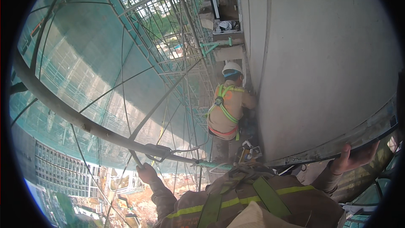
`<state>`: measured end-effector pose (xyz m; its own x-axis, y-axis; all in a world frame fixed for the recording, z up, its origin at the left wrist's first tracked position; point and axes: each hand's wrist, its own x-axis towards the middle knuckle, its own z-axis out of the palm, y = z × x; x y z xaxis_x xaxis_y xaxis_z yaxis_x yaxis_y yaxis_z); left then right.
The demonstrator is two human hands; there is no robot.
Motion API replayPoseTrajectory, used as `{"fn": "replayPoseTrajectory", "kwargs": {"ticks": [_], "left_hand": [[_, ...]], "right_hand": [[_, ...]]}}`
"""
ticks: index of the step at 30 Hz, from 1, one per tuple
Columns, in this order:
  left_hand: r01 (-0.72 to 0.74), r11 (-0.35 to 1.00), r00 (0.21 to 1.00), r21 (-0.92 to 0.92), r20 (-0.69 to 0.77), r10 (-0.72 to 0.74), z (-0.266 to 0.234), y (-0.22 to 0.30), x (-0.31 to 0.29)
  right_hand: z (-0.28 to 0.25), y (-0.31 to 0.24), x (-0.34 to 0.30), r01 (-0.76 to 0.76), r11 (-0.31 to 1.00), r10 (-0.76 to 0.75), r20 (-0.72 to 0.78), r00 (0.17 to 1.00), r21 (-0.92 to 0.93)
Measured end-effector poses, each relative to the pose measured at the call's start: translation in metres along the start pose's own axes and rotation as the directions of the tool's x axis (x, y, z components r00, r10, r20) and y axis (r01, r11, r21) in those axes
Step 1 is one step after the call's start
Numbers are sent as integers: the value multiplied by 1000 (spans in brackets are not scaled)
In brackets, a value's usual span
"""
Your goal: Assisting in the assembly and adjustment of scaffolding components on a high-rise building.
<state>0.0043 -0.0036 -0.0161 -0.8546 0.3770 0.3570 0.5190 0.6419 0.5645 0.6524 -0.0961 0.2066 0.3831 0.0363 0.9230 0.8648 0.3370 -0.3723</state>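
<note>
Grey metal scaffold tube point(136, 159), below the carabiner point(157, 158), is gripped by the left hand point(146, 173), the wall edge point(325, 156) is touched by the uncurled right hand point(356, 159), and balance might be lost if either slipped.

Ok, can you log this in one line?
left hand: gripping scaffold bar | right hand: at near edge of grey wall | co-worker: beside wall, white helmet

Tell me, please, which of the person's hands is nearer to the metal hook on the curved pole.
Left. The left hand is just below the metal hook in view; the right hand is far off rightward, by the wall's lower edge.
</note>
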Motion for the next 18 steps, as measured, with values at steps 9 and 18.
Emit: {"fn": "replayPoseTrajectory", "kwargs": {"ticks": [9, 18], "left_hand": [[0, 1000, 1000, 7, -17, 0, 1, -3, 2], [19, 1000, 999, -3, 34, -19, -5, 3, 0]], "right_hand": [[1, 0, 1, 29, 1000, -29, -19, 999, 0], [4, -4, 0, 21, 999, -20, -9, 1000, 26]]}}
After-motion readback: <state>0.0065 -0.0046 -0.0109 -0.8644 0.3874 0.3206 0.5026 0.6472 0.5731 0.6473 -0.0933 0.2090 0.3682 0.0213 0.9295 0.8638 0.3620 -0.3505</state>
